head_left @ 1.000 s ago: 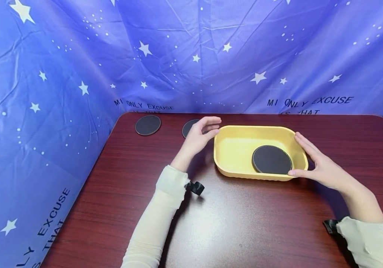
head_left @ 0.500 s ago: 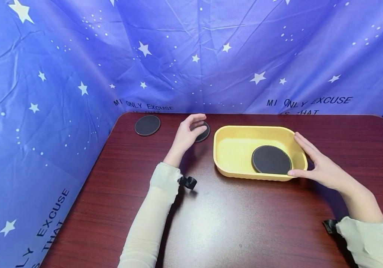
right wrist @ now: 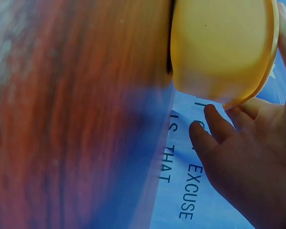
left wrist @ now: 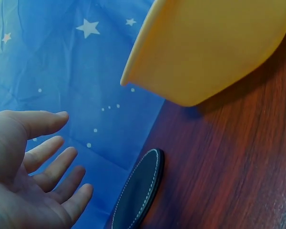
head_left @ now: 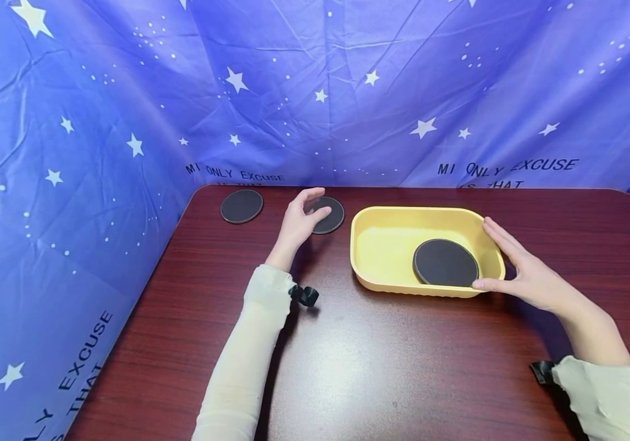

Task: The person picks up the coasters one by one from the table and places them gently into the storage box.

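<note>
A yellow plastic bin (head_left: 386,288) stands on the table with a round black coaster (head_left: 446,263) lying inside its right half. My right hand (head_left: 537,278) grips the bin's right end, thumb at the front rim and fingers at the back corner. Left of the bin, my left hand (head_left: 295,223) hovers with relaxed fingers and nothing in it. It partly covers a second black coaster (head_left: 332,215), whose pale edge stitching shows in the left wrist view. A third coaster (head_left: 242,206) lies farther left near the table's back edge.
The dark red wooden table (head_left: 403,373) has a glossy bright patch at its middle front. A blue star-patterned cloth (head_left: 292,92) hangs behind the table and along its left side. Each wrist carries a small black strap piece (head_left: 306,296).
My left hand has moved left from the bin's left rim to over the second coaster, uncovering more of it. My right hand and the bin have stayed in place.
</note>
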`<control>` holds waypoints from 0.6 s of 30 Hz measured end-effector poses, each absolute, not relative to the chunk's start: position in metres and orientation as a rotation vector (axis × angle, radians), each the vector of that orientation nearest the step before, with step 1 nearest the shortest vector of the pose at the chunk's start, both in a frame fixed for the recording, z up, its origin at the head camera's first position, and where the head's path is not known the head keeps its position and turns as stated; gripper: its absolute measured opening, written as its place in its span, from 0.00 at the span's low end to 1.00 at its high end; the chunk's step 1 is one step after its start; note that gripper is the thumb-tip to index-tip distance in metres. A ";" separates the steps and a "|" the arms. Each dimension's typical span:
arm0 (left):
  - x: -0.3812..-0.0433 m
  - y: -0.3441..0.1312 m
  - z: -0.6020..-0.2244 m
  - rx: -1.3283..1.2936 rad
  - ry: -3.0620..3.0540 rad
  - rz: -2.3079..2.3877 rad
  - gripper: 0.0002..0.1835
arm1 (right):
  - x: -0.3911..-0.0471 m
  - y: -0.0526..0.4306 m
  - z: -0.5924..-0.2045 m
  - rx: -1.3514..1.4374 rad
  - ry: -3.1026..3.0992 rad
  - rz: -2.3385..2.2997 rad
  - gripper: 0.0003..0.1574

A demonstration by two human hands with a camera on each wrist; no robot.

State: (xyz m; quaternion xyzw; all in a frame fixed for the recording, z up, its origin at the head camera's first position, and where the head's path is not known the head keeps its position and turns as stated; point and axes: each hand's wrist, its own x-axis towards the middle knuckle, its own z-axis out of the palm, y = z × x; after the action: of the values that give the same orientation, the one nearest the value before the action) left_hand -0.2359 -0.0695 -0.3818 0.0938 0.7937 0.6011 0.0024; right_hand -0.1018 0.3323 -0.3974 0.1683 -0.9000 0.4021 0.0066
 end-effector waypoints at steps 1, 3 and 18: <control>-0.236 -0.070 -0.383 0.288 2.501 1.874 0.26 | -0.102 0.332 -0.397 0.524 -2.817 1.258 0.67; -0.237 -0.071 -0.384 0.273 2.521 1.852 0.26 | -0.101 0.332 -0.397 0.518 -2.820 1.260 0.67; -0.241 -0.077 -0.396 0.167 2.626 1.732 0.29 | -0.102 0.332 -0.398 0.527 -2.815 1.249 0.67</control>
State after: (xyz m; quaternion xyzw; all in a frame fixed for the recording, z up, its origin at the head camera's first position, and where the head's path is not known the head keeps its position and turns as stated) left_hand -0.2408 -0.0768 -0.3960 0.0530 0.8336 0.5498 -0.0044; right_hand -0.1023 0.3321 -0.3976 0.1686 -0.9010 0.3997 0.0089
